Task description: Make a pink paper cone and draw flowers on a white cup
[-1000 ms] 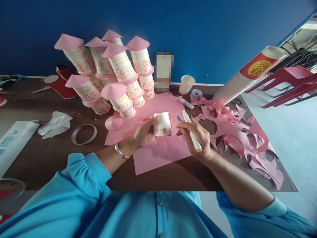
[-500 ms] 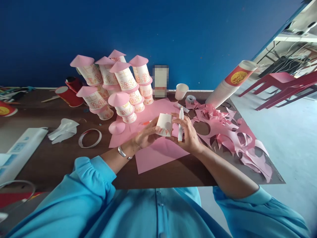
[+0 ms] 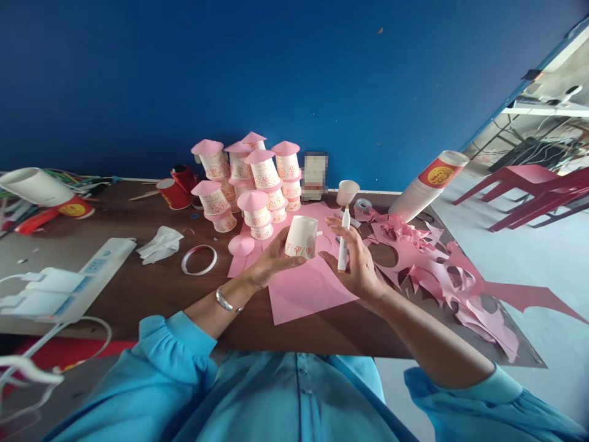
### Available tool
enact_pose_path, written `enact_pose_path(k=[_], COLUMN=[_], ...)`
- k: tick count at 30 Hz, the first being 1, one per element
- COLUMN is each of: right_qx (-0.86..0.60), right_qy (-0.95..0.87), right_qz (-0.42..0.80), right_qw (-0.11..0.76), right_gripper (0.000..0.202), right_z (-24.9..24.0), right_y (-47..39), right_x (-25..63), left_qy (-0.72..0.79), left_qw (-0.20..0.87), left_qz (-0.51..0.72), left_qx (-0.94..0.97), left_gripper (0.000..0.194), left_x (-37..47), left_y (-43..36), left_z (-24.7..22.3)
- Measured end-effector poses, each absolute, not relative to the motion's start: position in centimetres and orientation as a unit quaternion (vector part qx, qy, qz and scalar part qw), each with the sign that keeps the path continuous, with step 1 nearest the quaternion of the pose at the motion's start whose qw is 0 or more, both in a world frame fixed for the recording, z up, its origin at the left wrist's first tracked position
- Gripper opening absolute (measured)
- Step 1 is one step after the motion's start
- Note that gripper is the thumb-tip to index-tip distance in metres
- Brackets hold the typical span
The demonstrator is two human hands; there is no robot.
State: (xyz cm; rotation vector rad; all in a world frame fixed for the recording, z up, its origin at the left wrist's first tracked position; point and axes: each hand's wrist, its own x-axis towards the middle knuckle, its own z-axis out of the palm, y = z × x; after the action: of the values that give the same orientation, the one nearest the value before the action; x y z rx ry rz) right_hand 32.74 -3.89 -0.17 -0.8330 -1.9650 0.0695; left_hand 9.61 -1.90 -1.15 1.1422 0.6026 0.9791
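Note:
A white paper cup [image 3: 301, 236], turned upside down, is gripped in my left hand [image 3: 271, 261]; red flowers are drawn along its lower edge. My right hand [image 3: 358, 264] holds a white marker [image 3: 343, 240] upright between thumb and fingers, apart from the cup. Under both hands lies pink paper [image 3: 308, 294]. Behind the left hand stand several paper cup towers [image 3: 257, 212] with pink cone roofs and red drawings. A loose pink cone [image 3: 242, 245] rests in front of them.
To the right are pink paper scraps [image 3: 432, 264], a leaning stack of paper cups [image 3: 423, 190], a single cup [image 3: 347, 192] and a tape roll [image 3: 363, 205]. On the left lie a tape ring [image 3: 199, 260], crumpled white plastic [image 3: 160, 244], red cups [image 3: 173, 193] and a power strip [image 3: 99, 270].
My right hand with the marker has drawn away from the cup, and the gap between my hands is wider. The cup shows more of its drawn flowers. The whole view has shifted.

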Motion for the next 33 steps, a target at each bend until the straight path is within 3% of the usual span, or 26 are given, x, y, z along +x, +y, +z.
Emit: enact_pose_path(k=[8, 14, 20, 33], right_qx=[-0.372, -0.396, -0.452, -0.470], right_qy=[-0.783, -0.734, -0.715, -0.743], right_qz=[0.122, 0.140, 0.149, 0.129], right_qw=[0.483, 0.534, 0.512, 0.460], right_gripper=[0.042, 0.037, 0.029, 0.024], right_z=[-2.6, -4.8, -5.2, -5.9], right_y=[-4.5, -4.1, -4.0, -2.9], right_x=[30.2, 30.1, 31.2, 31.6], left_qy=[0.257, 0.249, 0.272, 0.280], left_qw=[0.695, 0.707, 0.690, 0.706], left_qz=[0.437, 0.418, 0.421, 0.407], left_qx=[0.509, 0.513, 0.523, 0.507], left_gripper=[0.069, 0.073, 0.061, 0.070], left_x=[8.7, 8.6, 8.6, 8.2], left_y=[-1.3, -1.3, -0.9, -1.2], left_z=[-3.9, -4.5, -4.7, -5.4])
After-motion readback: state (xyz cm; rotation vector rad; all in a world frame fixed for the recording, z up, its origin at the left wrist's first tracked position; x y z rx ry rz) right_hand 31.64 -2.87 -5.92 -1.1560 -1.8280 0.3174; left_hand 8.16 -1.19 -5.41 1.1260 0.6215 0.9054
